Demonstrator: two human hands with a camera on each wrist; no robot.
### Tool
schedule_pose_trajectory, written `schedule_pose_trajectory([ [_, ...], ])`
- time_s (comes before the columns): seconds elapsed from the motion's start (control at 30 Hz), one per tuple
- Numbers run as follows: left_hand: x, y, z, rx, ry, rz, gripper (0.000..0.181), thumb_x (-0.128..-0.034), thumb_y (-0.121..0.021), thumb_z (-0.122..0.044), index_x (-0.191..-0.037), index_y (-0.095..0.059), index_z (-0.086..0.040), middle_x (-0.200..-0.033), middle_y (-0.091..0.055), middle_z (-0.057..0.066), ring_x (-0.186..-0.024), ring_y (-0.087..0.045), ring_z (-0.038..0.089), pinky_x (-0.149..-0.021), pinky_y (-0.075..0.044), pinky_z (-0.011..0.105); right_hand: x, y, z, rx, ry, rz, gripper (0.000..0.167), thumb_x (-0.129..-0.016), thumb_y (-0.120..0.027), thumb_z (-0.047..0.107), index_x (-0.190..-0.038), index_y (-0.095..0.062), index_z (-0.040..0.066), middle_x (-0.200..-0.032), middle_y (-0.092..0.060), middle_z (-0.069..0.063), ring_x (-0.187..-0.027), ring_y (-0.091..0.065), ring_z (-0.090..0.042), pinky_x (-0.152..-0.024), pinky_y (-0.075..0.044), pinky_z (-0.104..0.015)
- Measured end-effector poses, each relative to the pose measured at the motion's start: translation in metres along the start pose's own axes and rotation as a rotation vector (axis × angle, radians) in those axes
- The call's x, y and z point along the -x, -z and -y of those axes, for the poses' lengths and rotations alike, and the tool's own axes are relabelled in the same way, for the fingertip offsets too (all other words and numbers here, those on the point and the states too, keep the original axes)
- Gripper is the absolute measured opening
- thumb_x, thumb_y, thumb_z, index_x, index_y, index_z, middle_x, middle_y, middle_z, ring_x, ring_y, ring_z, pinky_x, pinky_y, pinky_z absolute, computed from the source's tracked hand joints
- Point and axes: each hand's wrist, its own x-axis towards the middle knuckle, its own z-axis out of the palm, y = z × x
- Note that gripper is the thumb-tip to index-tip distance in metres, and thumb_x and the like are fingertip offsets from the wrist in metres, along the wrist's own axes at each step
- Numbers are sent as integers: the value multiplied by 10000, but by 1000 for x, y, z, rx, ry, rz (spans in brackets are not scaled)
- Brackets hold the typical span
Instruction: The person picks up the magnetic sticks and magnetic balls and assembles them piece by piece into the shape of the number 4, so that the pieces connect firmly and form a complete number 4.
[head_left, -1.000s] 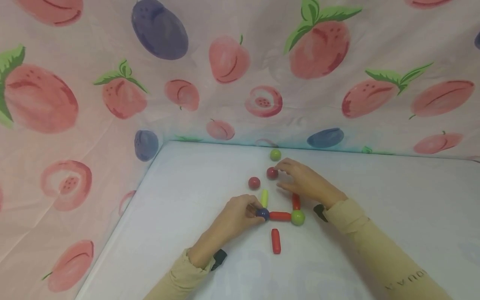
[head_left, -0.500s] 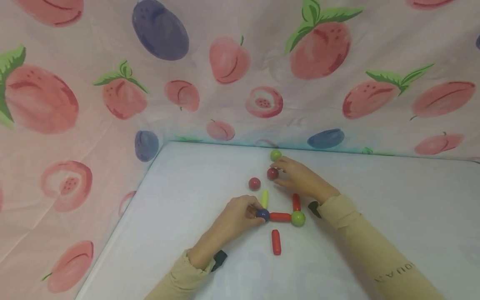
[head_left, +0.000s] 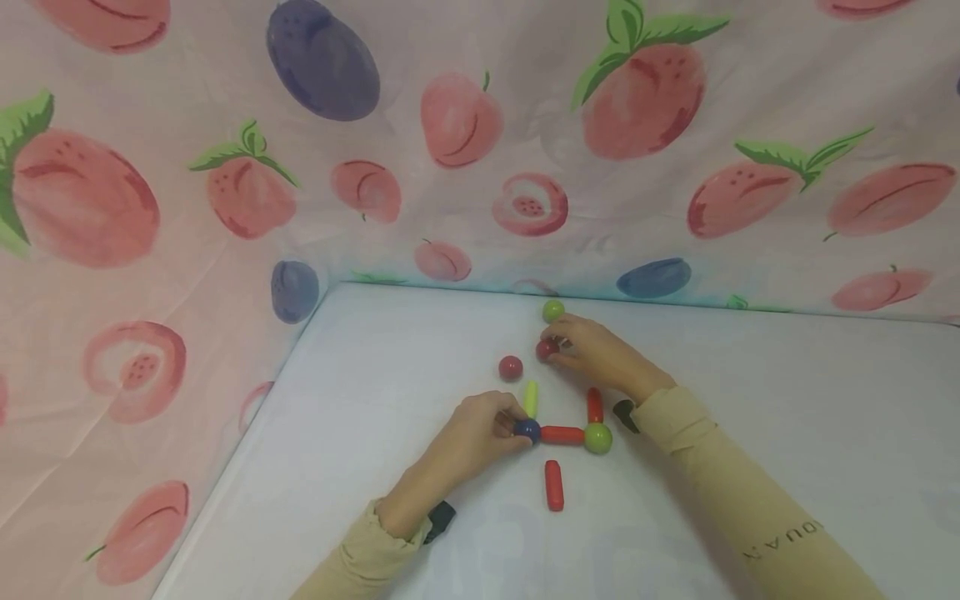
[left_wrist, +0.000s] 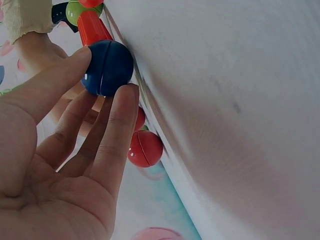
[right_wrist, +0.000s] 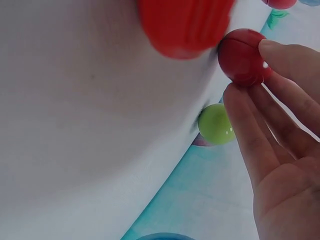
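Note:
My left hand [head_left: 472, 433] pinches a dark blue ball [left_wrist: 109, 68] between thumb and fingertips. A red rod [head_left: 562, 435] links that ball to a green ball [head_left: 597, 438]. From the green ball a second red rod [head_left: 595, 405] runs toward the back, and a yellow-green rod [head_left: 531, 399] extends behind the blue ball. Farther back, my right hand [head_left: 596, 354] pinches a dark red ball [right_wrist: 243, 57] with thumb and fingertips. Another red ball [head_left: 511, 368] lies to its left on the table.
Behind the right hand, near the table's back edge, sits a green ball [head_left: 553, 311]. A loose red rod [head_left: 554, 485] lies in front of the joined pieces. Fruit-printed cloth [head_left: 450, 208] hangs behind and to the left of the white table [head_left: 375, 350].
My right hand has moved slightly left and its fingers have closed round the dark red ball. The left hand keeps its hold on the blue ball.

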Motion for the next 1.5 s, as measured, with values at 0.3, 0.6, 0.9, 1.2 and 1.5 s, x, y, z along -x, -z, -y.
schedule_pose_trajectory([
  [0.3,0,0,0,1,-6,-1,231,-798,-831,-121,-999,-718,-118,-859,-702,-57,-771,-636,38,-747,-538,181,-3,0,1,-28,-29,22,318,-895,-741,129,-1196,-652,78,-1139,-674,-65,-1140,-620,-253,-1008,-507,-426],
  [0.6,1,1,-1,-1,-7,-3,226,-798,-832,-128,-992,-715,-123,-858,-699,-60,-771,-635,39,-746,-537,183,-3,1,2,-54,-54,28,319,-893,-744,136,-1194,-651,84,-1148,-674,-62,-1153,-615,-251,-1020,-498,-434],
  [0.9,1,1,-2,4,-9,0,221,-799,-830,-120,-986,-712,-122,-865,-703,-53,-770,-636,39,-748,-536,181,1,2,7,-49,-11,36,314,-882,-756,132,-1178,-664,80,-1121,-690,-51,-1128,-633,-241,-1006,-509,-424],
  [1.2,2,1,-3,-12,1,0,232,-794,-836,-130,-986,-705,-130,-874,-698,-46,-784,-634,52,-752,-537,194,7,5,12,-29,11,53,332,-870,-769,142,-1180,-668,80,-1120,-689,-43,-1123,-632,-239,-1003,-510,-426],
  [1.5,2,0,-3,-20,-10,-8,230,-794,-837,-130,-974,-695,-135,-882,-694,-47,-788,-634,53,-760,-539,196,11,7,21,-10,55,77,354,-857,-786,184,-1187,-680,110,-1121,-687,-11,-1124,-626,-214,-997,-516,-415],
])
